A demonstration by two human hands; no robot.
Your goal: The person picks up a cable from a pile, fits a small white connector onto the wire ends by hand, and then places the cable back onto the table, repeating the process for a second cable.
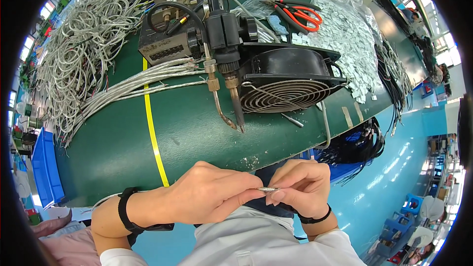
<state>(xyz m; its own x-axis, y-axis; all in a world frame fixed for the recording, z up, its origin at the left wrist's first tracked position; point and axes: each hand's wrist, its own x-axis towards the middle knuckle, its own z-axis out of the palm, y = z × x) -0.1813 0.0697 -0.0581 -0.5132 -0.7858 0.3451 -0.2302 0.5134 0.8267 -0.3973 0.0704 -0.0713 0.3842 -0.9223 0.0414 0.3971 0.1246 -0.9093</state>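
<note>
In front of my body, just off the near edge of the green table, both hands meet at a short silvery piece (267,189), which looks like the end of a braided cable. My left hand (212,193) pinches its left end between thumb and fingers. From the other side my right hand (301,186) closes thumb and fingertips on it. Most of the piece is hidden by my fingers. Beyond the hands, a soldering iron (230,76) stands clamped with its tip pointing down, beside a bent metal feed tube (220,108). Neither hand touches them.
A black fan (290,91) stands right of the iron. Grey cables (162,73) and a large cable heap (84,44) lie left. Red-handled cutters (301,17) and small white pieces (340,34) lie at the back right. A blue bin (44,167) and another person's arm (51,224) are left.
</note>
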